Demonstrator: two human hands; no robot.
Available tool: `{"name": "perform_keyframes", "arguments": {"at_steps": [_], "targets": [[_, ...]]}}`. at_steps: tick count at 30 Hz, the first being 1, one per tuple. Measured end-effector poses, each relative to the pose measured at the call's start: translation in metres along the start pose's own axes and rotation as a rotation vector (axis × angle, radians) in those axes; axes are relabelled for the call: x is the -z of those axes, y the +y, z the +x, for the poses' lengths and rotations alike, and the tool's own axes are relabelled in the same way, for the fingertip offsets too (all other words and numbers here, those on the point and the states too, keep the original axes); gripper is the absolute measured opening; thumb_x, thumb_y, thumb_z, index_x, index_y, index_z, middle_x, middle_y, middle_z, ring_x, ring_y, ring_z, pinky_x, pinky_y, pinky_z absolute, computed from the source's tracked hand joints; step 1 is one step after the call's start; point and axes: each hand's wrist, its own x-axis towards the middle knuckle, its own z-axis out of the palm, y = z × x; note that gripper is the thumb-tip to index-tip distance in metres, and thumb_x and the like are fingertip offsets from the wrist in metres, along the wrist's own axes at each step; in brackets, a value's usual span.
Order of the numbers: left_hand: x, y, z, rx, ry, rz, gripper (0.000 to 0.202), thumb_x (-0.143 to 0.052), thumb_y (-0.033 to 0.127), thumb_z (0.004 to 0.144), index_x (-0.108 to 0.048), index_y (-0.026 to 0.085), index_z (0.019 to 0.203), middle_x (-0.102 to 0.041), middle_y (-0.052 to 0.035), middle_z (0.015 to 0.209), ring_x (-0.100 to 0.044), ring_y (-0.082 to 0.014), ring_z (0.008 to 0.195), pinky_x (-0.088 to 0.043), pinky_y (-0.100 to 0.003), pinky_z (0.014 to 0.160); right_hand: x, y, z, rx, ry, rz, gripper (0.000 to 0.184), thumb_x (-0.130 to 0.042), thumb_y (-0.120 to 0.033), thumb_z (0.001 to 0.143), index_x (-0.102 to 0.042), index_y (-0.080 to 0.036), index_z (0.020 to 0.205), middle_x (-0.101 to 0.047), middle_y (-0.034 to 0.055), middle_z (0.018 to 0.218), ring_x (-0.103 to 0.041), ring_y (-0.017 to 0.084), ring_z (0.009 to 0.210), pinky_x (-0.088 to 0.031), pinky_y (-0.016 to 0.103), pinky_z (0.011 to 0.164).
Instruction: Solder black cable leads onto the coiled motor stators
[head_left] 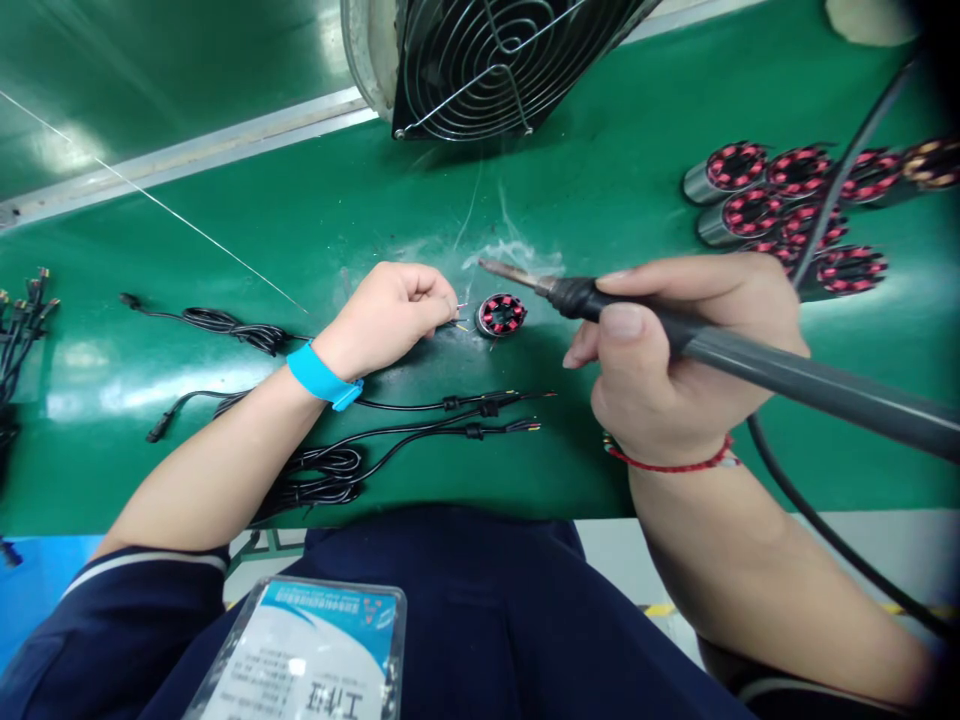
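My right hand [675,350] is closed around a soldering iron [720,350], whose dark tip points left, above and to the right of a small motor stator [501,315]. Wisps of smoke drift near the tip. The stator has red windings and stands upright on the green bench. Just left of it, my left hand [401,315] pinches the end of a black cable, with thin coloured wires showing past the fingertips. Most of that cable is hidden under the hand. A blue band is on the left wrist.
Several stators [750,215] stand in a group at the right. Bundled black cables [322,470] lie by the left forearm, more cable ends [26,320] at the far left. A fan [502,65] with a wire guard stands at the back. The iron's cord [847,180] crosses the right side.
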Motion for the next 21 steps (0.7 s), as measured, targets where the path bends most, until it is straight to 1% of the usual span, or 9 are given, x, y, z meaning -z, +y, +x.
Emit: {"name": "perform_keyframes", "arguments": {"at_steps": [2, 3, 5, 7, 8, 10, 12, 16, 21], "targets": [[0.000, 0.000, 0.000, 0.009, 0.000, 0.001, 0.012, -0.056, 0.012, 0.073, -0.063, 0.014, 0.064, -0.053, 0.0036, 0.053, -0.043, -0.0060, 0.050, -0.035, -0.022, 0.052, -0.003, -0.001, 0.002, 0.040, 0.021, 0.018, 0.025, -0.062, -0.044, 0.091, -0.064, -0.026, 0.108, -0.071, 0.0076, 0.104, -0.072, 0.024, 0.090, -0.059, 0.043, 0.080], [0.000, 0.001, 0.000, 0.015, 0.000, 0.000, 0.012, -0.056, 0.012, 0.073, -0.063, 0.014, 0.064, -0.053, 0.0036, 0.053, -0.042, -0.0061, 0.050, -0.035, -0.022, 0.052, -0.005, -0.002, 0.002, 0.046, 0.005, 0.035, 0.027, -0.063, -0.042, 0.091, -0.064, -0.027, 0.114, -0.071, 0.0073, 0.110, -0.073, 0.024, 0.093, -0.060, 0.042, 0.081], [0.000, 0.001, -0.001, 0.022, 0.001, -0.006, 0.012, -0.055, 0.012, 0.073, -0.062, 0.014, 0.064, -0.053, 0.0036, 0.052, -0.042, -0.0063, 0.050, -0.034, -0.022, 0.052, -0.010, -0.005, 0.003, 0.001, -0.090, 0.093, 0.032, -0.060, -0.040, 0.094, -0.059, -0.031, 0.124, -0.068, 0.0056, 0.123, -0.073, 0.023, 0.097, -0.063, 0.039, 0.078], [0.000, 0.001, -0.001, 0.020, 0.000, -0.013, 0.012, -0.055, 0.012, 0.073, -0.062, 0.014, 0.064, -0.053, 0.0035, 0.053, -0.042, -0.0064, 0.051, -0.034, -0.022, 0.052, -0.014, -0.007, 0.003, -0.052, -0.145, 0.141, 0.034, -0.056, -0.039, 0.097, -0.055, -0.033, 0.130, -0.066, 0.0036, 0.128, -0.074, 0.021, 0.097, -0.063, 0.037, 0.077], [0.000, 0.001, -0.001, 0.018, -0.003, -0.015, 0.011, -0.055, 0.012, 0.073, -0.062, 0.014, 0.064, -0.053, 0.0035, 0.053, -0.043, -0.0065, 0.051, -0.034, -0.022, 0.052, -0.016, -0.008, 0.004, -0.063, -0.163, 0.146, 0.034, -0.054, -0.037, 0.098, -0.054, -0.034, 0.131, -0.068, 0.0026, 0.126, -0.074, 0.020, 0.097, -0.063, 0.037, 0.079], [0.000, 0.000, -0.001, 0.010, -0.009, -0.018, 0.011, -0.055, 0.012, 0.073, -0.062, 0.014, 0.064, -0.053, 0.0034, 0.054, -0.043, -0.0066, 0.052, -0.034, -0.022, 0.052, -0.019, -0.008, 0.006, -0.032, -0.183, 0.105, 0.032, -0.052, -0.033, 0.098, -0.054, -0.035, 0.130, -0.073, 0.0011, 0.114, -0.073, 0.020, 0.098, -0.060, 0.040, 0.086], [0.000, 0.000, -0.001, 0.004, -0.013, -0.020, 0.011, -0.054, 0.013, 0.073, -0.062, 0.014, 0.065, -0.053, 0.0034, 0.054, -0.044, -0.0067, 0.052, -0.034, -0.022, 0.052, -0.022, -0.007, 0.008, 0.006, -0.213, 0.039, 0.032, -0.056, -0.028, 0.095, -0.056, -0.035, 0.127, -0.075, 0.0008, 0.105, -0.071, 0.022, 0.102, -0.056, 0.044, 0.092], [0.000, -0.002, 0.001, -0.001, -0.013, -0.010, 0.011, -0.054, 0.014, 0.073, -0.062, 0.014, 0.065, -0.053, 0.0033, 0.056, -0.044, -0.0068, 0.053, -0.034, -0.023, 0.054, -0.029, -0.002, 0.013, 0.023, -0.296, -0.006, 0.045, -0.062, -0.022, 0.086, -0.052, -0.034, 0.128, -0.074, 0.0025, 0.109, -0.066, 0.026, 0.109, -0.051, 0.050, 0.097], [0.000, -0.002, 0.001, 0.010, -0.010, 0.001, 0.011, -0.054, 0.014, 0.072, -0.061, 0.014, 0.065, -0.052, 0.0034, 0.055, -0.043, -0.0071, 0.053, -0.033, -0.023, 0.054, -0.038, 0.000, 0.015, 0.001, -0.324, 0.002, 0.046, -0.056, -0.016, 0.085, -0.051, -0.033, 0.127, -0.073, 0.0000, 0.099, -0.066, 0.023, 0.103, -0.050, 0.047, 0.095]]}}
